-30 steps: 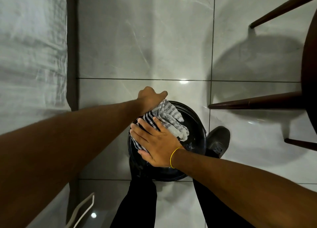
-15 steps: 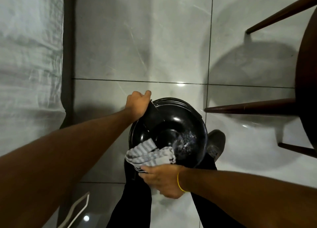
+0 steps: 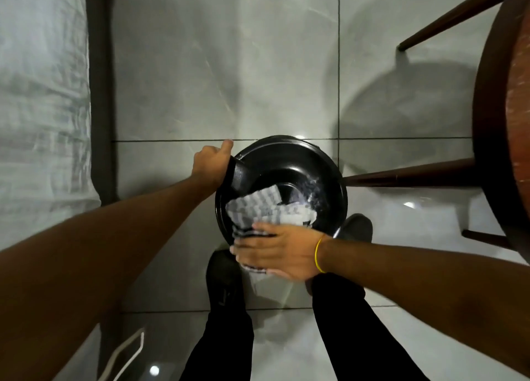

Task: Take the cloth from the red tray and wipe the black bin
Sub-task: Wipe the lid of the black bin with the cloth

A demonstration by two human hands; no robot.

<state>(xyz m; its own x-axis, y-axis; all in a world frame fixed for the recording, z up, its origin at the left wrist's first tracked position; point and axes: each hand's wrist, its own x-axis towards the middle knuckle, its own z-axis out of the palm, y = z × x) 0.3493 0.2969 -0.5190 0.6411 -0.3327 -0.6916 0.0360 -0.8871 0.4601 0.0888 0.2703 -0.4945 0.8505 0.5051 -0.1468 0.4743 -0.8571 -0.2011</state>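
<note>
Head view: the black bin (image 3: 286, 162) is seen from above, standing on the tiled floor (image 3: 223, 65). Its rim on the side far from the stool (image 3: 499, 122) is gripped by the closed left hand (image 3: 210, 164). The striped cloth (image 3: 263, 208) is draped over the near rim of the bin and pressed there by the flattened right hand (image 3: 279, 253), fingers extended. Step in hand is judged to be the wiping. Next, the cloth should be swept along the rim and inner wall, with the bin held steady.
</note>
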